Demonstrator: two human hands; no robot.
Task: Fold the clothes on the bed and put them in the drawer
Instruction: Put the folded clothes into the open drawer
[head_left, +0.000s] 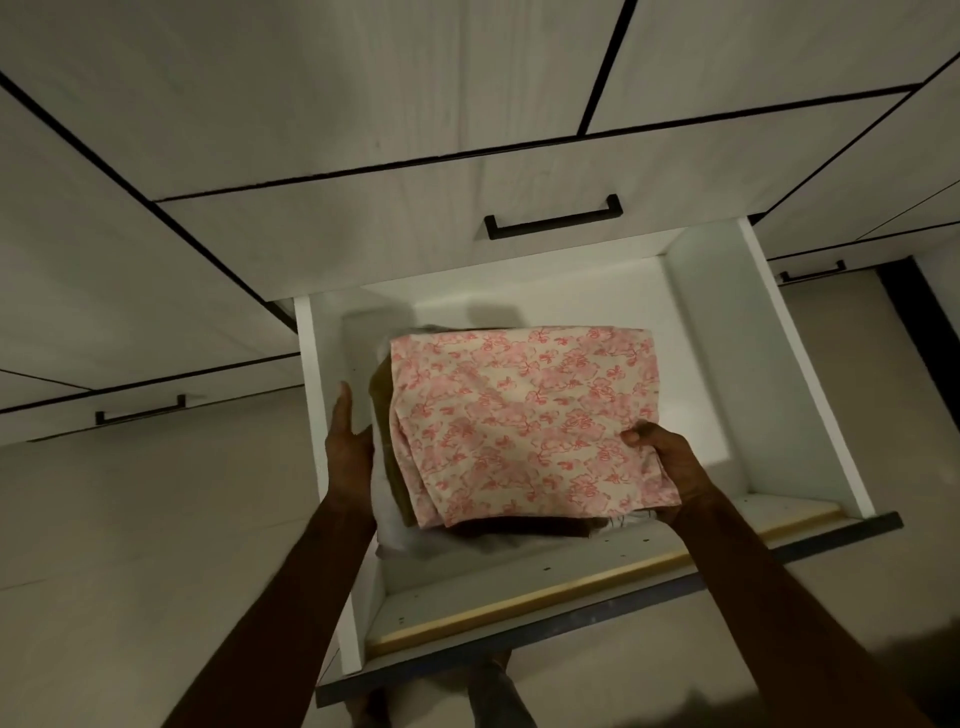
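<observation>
Over the open drawer (711, 291), the folded stack (519, 421) is nearly stowed — left hand (348, 447) flat against its side, right hand (670, 462) gripping — only release and closing remain.

Pale wood-grain cabinet fronts (322, 93) fill the upper view, split by thin dark seams. A closed drawer front carries a black bar handle (553, 217). Lower left, another black handle (140, 410); far right, a third one (813, 273). Beige floor (130, 519) spreads below on both sides.
</observation>
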